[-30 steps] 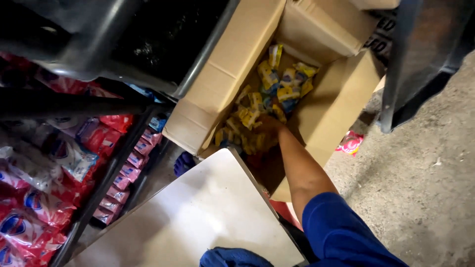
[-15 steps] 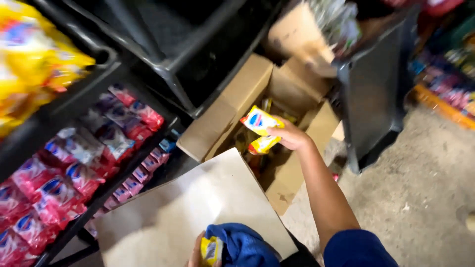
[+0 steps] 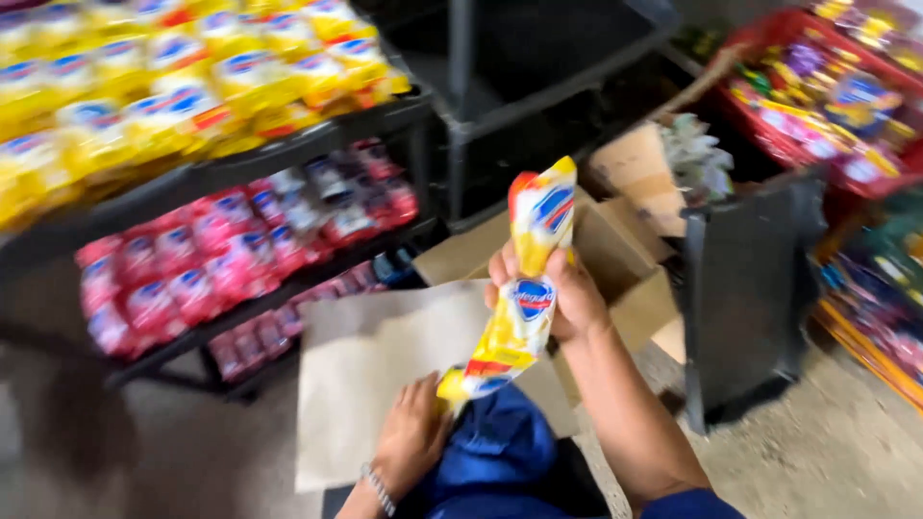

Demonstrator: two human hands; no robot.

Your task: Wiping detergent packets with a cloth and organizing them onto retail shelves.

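My right hand (image 3: 567,298) grips a bunch of long yellow snack packets (image 3: 529,279) with blue and red marks, held upright above the open cardboard box (image 3: 625,259). Lower down, my left hand (image 3: 413,432) rests on a brown cardboard flap (image 3: 365,365) and touches the bottom end of the yellow packets, beside a blue cloth (image 3: 500,452). A bracelet sits on the left wrist.
A black rack at the left carries yellow packets (image 3: 173,77) on its upper shelf and red packets (image 3: 221,250) below. A dark upright panel (image 3: 750,279) stands right of the box. A red crate of mixed packets (image 3: 827,86) sits at the far right. Concrete floor lies below.
My right hand came up out of the box with yellow packets and lifted them toward me. The view swung up to the shelves. My left hand came into view under the packets.
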